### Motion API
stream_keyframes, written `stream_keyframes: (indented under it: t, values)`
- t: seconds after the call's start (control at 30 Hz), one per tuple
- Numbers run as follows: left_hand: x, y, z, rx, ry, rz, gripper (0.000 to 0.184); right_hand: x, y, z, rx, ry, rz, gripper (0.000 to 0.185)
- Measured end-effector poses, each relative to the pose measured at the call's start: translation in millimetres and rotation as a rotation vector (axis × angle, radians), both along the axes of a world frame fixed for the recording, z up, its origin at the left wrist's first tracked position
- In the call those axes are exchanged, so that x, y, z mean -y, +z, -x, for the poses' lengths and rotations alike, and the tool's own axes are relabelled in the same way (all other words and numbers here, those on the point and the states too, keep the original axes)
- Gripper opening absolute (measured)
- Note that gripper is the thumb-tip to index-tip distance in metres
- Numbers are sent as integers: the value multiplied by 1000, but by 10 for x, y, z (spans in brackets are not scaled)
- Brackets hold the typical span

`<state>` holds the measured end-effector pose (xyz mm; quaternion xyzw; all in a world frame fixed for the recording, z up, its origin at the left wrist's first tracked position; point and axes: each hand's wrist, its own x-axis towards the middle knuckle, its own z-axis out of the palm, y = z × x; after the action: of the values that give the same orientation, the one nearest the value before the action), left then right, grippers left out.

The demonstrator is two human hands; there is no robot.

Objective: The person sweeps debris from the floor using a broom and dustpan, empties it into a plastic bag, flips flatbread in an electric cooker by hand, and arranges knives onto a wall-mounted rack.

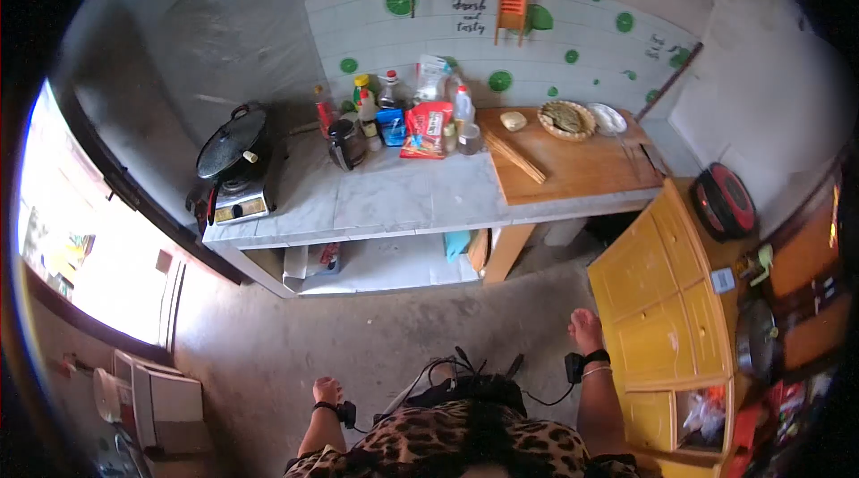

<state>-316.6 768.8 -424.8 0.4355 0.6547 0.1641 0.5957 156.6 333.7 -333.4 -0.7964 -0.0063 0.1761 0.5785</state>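
Head view, on my remote feed: left hand before front edge of bench; right hand near cabinet at bench's front-right corner. Both hands' fingers curled; full closure I cannot tell. Pan at bench's left end; dough by back-left corner of board.

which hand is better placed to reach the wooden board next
Probably the right: the right grip appears nearer the wooden board, which lies toward the right end of the counter. The left grip is farther back and left. Neither visibly holds anything.
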Motion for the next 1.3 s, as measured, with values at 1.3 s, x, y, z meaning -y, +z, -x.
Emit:
stream_keyframes:
  t: [1.3]
  values:
    - [-1167, -681, -2302, -656, -981, -20, 47, -2328, 167, -3226, 436, 350, 483, 50]
